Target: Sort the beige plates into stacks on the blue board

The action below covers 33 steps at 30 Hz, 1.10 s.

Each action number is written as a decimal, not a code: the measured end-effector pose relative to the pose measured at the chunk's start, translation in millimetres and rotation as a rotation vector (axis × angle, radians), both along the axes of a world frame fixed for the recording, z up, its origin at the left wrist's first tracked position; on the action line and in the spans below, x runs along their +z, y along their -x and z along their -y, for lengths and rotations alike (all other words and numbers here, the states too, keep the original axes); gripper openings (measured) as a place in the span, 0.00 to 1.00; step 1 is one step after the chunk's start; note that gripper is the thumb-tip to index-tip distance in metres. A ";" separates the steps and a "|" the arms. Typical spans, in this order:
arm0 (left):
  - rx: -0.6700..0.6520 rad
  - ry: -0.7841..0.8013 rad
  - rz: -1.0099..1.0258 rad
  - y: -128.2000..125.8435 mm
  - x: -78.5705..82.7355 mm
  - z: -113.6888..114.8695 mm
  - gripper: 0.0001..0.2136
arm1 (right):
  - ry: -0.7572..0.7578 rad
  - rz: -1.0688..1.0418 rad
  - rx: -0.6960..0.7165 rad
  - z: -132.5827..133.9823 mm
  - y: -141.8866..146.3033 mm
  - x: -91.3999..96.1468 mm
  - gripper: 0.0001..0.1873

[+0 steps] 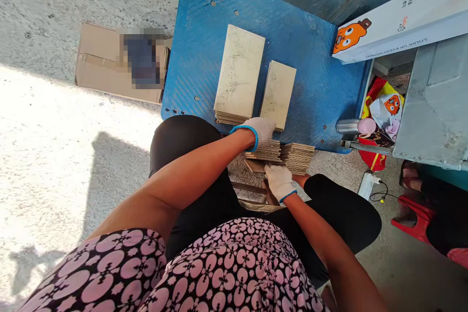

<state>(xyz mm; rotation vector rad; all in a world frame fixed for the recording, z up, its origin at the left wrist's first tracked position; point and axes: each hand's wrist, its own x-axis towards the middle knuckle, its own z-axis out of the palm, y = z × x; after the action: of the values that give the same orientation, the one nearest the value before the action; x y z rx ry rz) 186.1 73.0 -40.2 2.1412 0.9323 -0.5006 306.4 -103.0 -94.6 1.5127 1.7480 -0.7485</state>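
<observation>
My left hand (pixel 263 131), in a white knit glove with a blue cuff, is curled over the near end of the board stacks; what its fingers hold is hidden beneath it. Below it, my right hand (pixel 280 181), gloved the same way, is closed at the edge of a thin wooden board (pixel 255 165). Two lower stacks of thin boards, the left one (pixel 268 152) and the right one (pixel 299 156), stand between my knees. On the blue platform lie a wide stack of pale boards (pixel 240 70) and a narrower stack (pixel 278 95).
The blue plastic platform (pixel 197 58) lies ahead. Left of it is a flattened cardboard box (pixel 100 61) with a blurred patch. To the right are a long white printed box (pixel 398 14), a metal flask (pixel 347 126), a grey metal surface (pixel 435 102), a power strip (pixel 366 185) and a red stool (pixel 413 217).
</observation>
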 end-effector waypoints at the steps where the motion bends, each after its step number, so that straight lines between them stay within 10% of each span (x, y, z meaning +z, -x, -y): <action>1: -0.014 0.008 -0.005 0.0 0.8 0.2 0.19 | 0.017 0.003 0.008 -1.7 0.7 -0.2 0.14; 8: -0.224 0.240 -0.105 -4.4 -15.4 19.5 0.17 | 0.026 -0.003 -0.009 -22.7 -11.5 21.7 0.13; 21: 0.179 0.521 0.351 -7.3 -18.5 18.8 0.02 | -0.255 -0.538 -0.617 -94.5 -111.7 113.3 0.11; 27: 0.491 0.432 0.396 -4.7 -23.9 -2.1 0.09 | -0.789 -0.873 -1.283 -121.2 -106.2 85.1 0.16; 29: 0.584 0.476 0.409 -4.0 -27.1 -6.7 0.08 | -0.728 -0.945 -1.512 -116.0 -93.0 63.1 0.20; 33: 0.784 0.599 0.491 -8.4 -31.5 -13.6 0.09 | -0.460 -0.985 -1.520 -106.3 -69.0 27.8 0.24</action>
<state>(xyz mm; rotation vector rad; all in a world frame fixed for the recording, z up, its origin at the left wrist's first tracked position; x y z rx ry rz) 194.5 86.6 -71.7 1.1459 1.0628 0.1380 375.4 3.3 -66.9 3.1239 0.9519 -2.1831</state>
